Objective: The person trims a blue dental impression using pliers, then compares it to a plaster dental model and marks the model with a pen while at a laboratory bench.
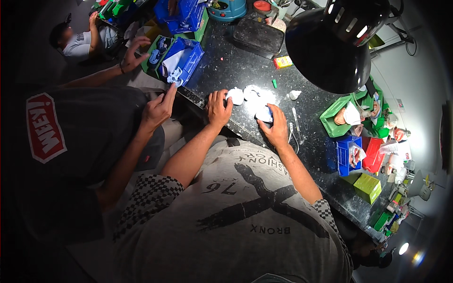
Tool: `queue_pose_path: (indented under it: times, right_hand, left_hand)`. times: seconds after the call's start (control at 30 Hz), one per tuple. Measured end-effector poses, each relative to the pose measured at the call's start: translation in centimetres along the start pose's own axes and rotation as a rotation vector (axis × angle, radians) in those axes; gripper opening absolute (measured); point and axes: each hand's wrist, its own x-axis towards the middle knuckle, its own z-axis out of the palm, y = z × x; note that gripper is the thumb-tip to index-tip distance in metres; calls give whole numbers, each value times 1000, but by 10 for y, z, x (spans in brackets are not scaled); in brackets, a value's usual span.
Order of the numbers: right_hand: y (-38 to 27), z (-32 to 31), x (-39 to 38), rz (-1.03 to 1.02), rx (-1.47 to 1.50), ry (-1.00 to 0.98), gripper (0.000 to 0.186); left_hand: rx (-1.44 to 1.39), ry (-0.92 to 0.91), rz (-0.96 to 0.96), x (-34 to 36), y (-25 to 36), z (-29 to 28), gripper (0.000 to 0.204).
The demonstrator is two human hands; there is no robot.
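At the bench's near edge, my left hand (218, 111) curls its fingers round a rounded white plaster-like piece (235, 96). To its right, my right hand (276, 126) grips another white piece (264, 114) between thumb and fingers; the hand partly hides it. A third white piece (251, 92), curved in outline, lies between and beyond my hands under bright lamp light. Past my right hand sits a small white lump (294, 95). A thin pale tool (295, 119) lies just right of that hand. The glare blurs the pieces' finer shape.
A black lamp (330, 52) hangs over the dark speckled bench (222, 61). Bins, green (332, 123), blue (347, 155) and red (373, 154), stand at right. A co-worker's hand (158, 112) holds a pale blue piece (175, 76) beside a blue bin (191, 59). A black box (258, 37) sits behind.
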Motion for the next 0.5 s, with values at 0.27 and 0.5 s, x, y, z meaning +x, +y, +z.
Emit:
queue_pose_path:
  times: [0.27,0.5]
  right_hand:
    - [-1,0,1,3,5,-4,70]
    - [-3,0,2,18,6,-8,70]
  left_hand:
    - [8,-12,-15,0,2,-1,26]
    - [5,-6,-7,1,-1,1,26]
